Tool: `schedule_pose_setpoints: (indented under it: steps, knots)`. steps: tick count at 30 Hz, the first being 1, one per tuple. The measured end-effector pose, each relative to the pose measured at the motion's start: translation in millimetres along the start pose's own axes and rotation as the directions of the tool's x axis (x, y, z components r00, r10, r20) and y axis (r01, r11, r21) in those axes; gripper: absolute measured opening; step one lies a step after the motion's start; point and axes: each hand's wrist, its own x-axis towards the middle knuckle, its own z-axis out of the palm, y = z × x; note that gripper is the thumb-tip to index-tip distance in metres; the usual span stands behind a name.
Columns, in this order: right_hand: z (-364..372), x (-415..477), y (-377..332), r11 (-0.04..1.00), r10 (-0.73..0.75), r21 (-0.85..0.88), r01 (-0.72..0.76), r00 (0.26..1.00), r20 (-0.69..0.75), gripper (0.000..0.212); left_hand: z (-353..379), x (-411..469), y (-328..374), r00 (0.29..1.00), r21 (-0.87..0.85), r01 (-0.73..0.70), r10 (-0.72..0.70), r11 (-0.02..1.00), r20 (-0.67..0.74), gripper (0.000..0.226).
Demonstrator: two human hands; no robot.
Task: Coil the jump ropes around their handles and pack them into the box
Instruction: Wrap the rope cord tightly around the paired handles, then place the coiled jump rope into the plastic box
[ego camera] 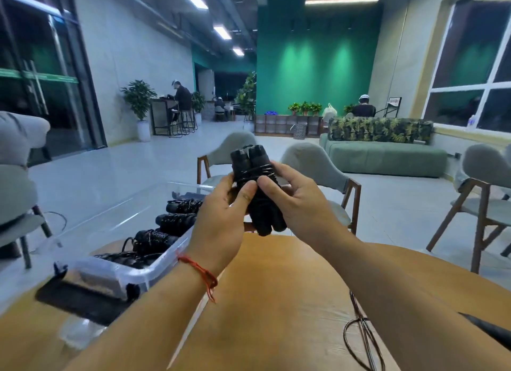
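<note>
I hold a black jump rope bundle up above the wooden table, its two handles side by side with thin rope wound around them. My left hand grips the bundle from the left, thumb on its front. My right hand holds it from the right, thumb pressed next to the left thumb. A clear plastic box stands at the left on the table and holds several coiled black jump ropes.
A black phone lies in front of the box. A loose thin rope and a black handle lie on the table at the right. Grey chairs stand beyond the table's far edge.
</note>
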Motion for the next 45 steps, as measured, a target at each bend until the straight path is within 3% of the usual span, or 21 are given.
schedule_pose_setpoints:
  steps: [2, 8, 15, 17, 21, 24, 29, 31, 35, 41, 43, 45]
  knots:
    - [15.6, 3.2, -15.5, 1.000, -0.007, -0.011, 0.008, 1.000, 0.030, 0.036, -20.9, -3.2, 13.6, 0.999, 0.013, 0.027, -0.026, 1.000, -0.022, 0.024]
    - [75.1, 20.6, -36.5, 1.000, -0.021, 0.005, 0.021, 1.000, 0.021, 0.033, -97.6, -8.4, 43.2, 0.999, 0.312, 0.024, -0.007, 0.950, -0.054, 0.022]
    - [148.0, 55.8, -30.2, 0.981, -0.019, -0.192, 0.040, 0.993, 0.112, 0.033, -182.9, -4.6, 36.8, 0.984, 0.644, 0.174, -0.157, 0.745, -0.085, 0.031]
    - [164.3, 64.8, -24.7, 0.962, -0.001, -0.272, 0.036, 0.992, 0.129, 0.037, -201.4, -5.0, 28.0, 0.972, 0.740, 0.213, -0.215, 0.638, -0.095, 0.025]
    - [185.5, 77.7, -10.0, 0.868, 0.071, -0.495, 0.044, 0.975, 0.211, 0.037, -217.2, -11.8, 21.9, 0.896, 0.929, 0.178, -0.443, 0.325, -0.017, 0.027]
    - [199.8, 84.3, 2.6, 0.782, 0.131, -0.617, 0.090, 0.944, 0.304, 0.038, -218.6, -13.5, 19.4, 0.881, 0.965, 0.144, -0.472, 0.220, -0.024, 0.029]
    - [214.6, 95.8, 14.0, 0.773, 0.312, -0.635, 0.007, 0.866, 0.390, 0.049, -215.3, -17.5, 11.4, 0.941, 0.941, 0.226, -0.305, 0.251, -0.145, 0.030]
    - [222.3, 100.3, 17.3, 0.720, 0.336, -0.691, 0.070, 0.835, 0.435, 0.050, -214.2, -19.4, 10.9, 0.948, 0.935, 0.233, -0.277, 0.268, -0.157, 0.030]
    - [225.1, 102.5, 27.6, 0.692, 0.318, -0.716, 0.092, 0.851, 0.417, 0.043, -216.4, -21.3, 7.7, 0.966, 0.944, 0.212, -0.200, 0.253, -0.164, 0.036]
    - [228.0, 105.6, 26.3, 0.661, 0.339, -0.739, 0.130, 0.827, 0.449, 0.034, -219.4, -22.9, 2.1, 0.976, 0.946, 0.185, -0.162, 0.267, -0.146, 0.036]
    - [228.1, 104.2, 26.7, 0.675, 0.393, -0.733, 0.086, 0.799, 0.456, 0.032, -221.3, -22.3, 1.3, 0.974, 0.949, 0.182, -0.177, 0.258, -0.139, 0.035]
    - [229.6, 102.0, 25.6, 0.641, 0.412, -0.756, 0.134, 0.770, 0.487, 0.034, -221.5, -20.3, 2.6, 0.969, 0.955, 0.174, -0.217, 0.242, -0.121, 0.036]
